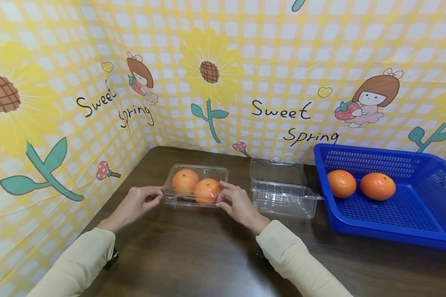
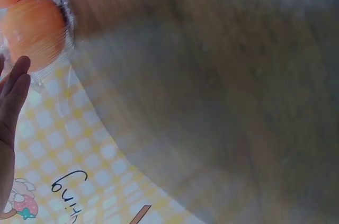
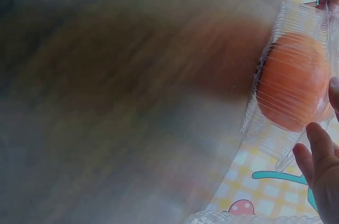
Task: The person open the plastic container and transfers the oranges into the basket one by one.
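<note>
A clear plastic clamshell box (image 1: 214, 168) sits on the table with two oranges, one orange (image 1: 185, 181) at the back left and another orange (image 1: 207, 191) at the front right. Its transparent lid lies over the fruit. At the left front corner, my left hand (image 1: 135, 204) pinches the box edge between thumb and fingers. My right hand (image 1: 241, 204) grips the right front corner, index finger higher and thumb lower. Ribbed plastic covers an orange (image 3: 291, 83) in the right wrist view, beside the right fingertips. Only part of the left hand (image 2: 10, 113) shows in the left wrist view.
Right of the hands stands a second clear clamshell box (image 1: 286, 202), its lid tilted back. A blue perforated basket (image 1: 390, 231) at the far right holds two more oranges (image 1: 378, 186). A checked yellow cloth (image 1: 208, 123) rises behind and left of the brown table (image 1: 193, 255).
</note>
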Tool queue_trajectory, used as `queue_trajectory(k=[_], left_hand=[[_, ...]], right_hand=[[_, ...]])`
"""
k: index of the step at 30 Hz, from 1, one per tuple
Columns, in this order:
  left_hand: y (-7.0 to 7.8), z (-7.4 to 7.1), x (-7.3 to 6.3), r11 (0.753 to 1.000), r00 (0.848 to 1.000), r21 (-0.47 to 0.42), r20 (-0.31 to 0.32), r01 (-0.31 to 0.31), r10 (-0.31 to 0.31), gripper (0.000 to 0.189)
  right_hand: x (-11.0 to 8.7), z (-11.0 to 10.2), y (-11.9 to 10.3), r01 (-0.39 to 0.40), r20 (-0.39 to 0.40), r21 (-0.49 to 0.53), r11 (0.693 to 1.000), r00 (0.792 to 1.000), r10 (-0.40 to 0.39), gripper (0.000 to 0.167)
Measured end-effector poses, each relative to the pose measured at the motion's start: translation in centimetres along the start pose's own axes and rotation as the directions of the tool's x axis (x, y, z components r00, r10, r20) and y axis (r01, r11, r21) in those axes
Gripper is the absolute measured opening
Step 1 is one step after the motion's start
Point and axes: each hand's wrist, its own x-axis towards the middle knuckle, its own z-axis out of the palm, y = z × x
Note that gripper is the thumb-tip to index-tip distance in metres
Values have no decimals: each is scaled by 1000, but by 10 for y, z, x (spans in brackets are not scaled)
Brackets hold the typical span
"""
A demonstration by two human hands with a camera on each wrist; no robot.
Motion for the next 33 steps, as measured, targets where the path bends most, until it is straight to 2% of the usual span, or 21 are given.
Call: queue_trajectory(k=[5, 13, 15, 19, 22, 33], left_hand=[[3, -2, 1, 1000, 999, -2, 27, 18, -17, 13], [4, -4, 3, 985, 992, 146, 98, -89, 75, 8], [3, -4, 3, 981, 990, 157, 103, -112, 96, 8], [0, -2, 1, 978, 986, 131, 62, -160, 153, 10], [-3, 0, 0, 980, 985, 94, 33, -173, 170, 11], [-2, -1, 1, 993, 993, 15, 14, -113, 113, 3]], right_hand=[[0, 0, 0, 20, -16, 5, 1000, 1000, -20, 11], [1, 0, 2, 12, -12, 23, 1000, 1000, -12, 10], [1, 0, 2, 5, -10, 21, 1000, 1000, -5, 10], [1, 0, 3, 8, -7, 11, 1000, 1000, -8, 10], [0, 1, 2, 12, -7, 7, 1000, 1000, -12, 10], [1, 1, 1, 23, -31, 6, 1000, 999, -22, 10]])
